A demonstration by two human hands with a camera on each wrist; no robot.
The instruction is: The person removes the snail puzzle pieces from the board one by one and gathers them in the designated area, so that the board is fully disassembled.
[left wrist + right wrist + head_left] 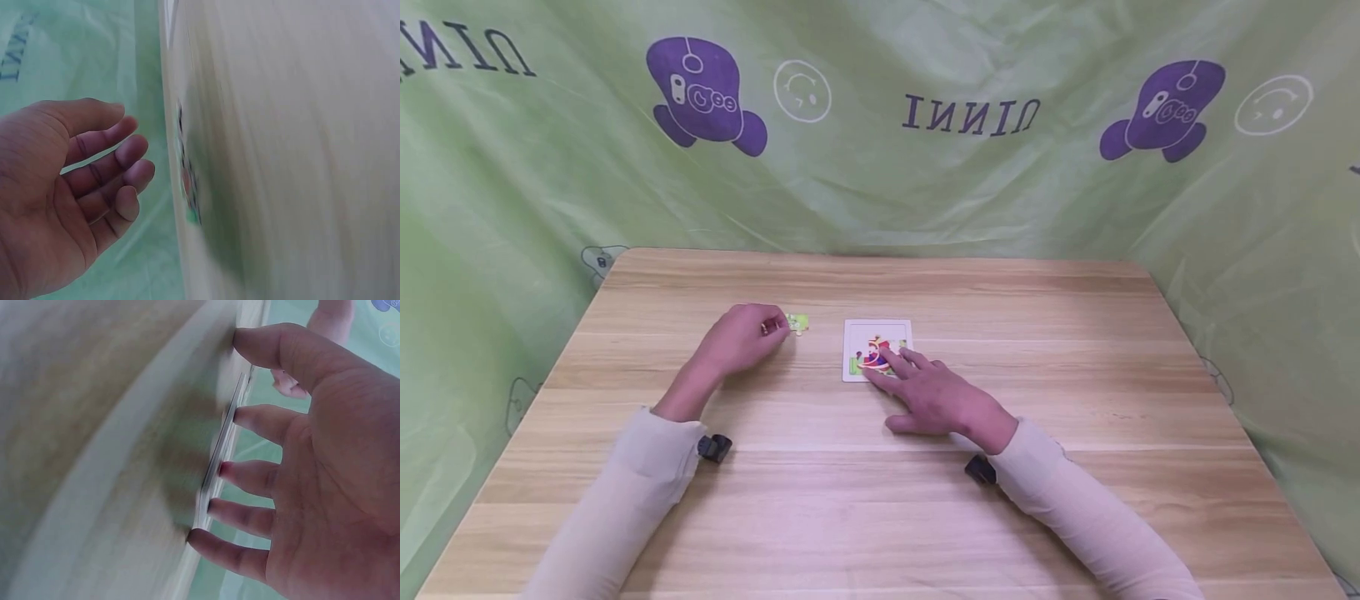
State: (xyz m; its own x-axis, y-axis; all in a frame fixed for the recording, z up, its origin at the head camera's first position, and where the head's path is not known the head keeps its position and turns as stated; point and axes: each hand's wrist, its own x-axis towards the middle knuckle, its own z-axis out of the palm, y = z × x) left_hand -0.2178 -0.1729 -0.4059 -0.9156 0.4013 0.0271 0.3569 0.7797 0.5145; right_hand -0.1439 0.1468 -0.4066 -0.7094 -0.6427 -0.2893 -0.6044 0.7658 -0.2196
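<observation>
A small square puzzle board (854, 329) with a pale border lies on the table, its colourful picture partly covered by my right hand (934, 397). The fingers of that hand are spread, with fingertips resting on the board. The right wrist view shows the thin board (217, 456) edge-on under the fingertips. My left hand (745, 337) hovers by a green puzzle piece (800, 322) to the board's left. In the left wrist view its fingers are loosely bent with nothing visible between them. Beyond them lies a flat, blurred coloured thing (189, 181).
The wooden table (850, 508) has rounded far corners. A green printed curtain (880, 183) hangs behind it and along both sides. A small black device (715, 448) sits at the left wrist, another black device (981, 469) at the right.
</observation>
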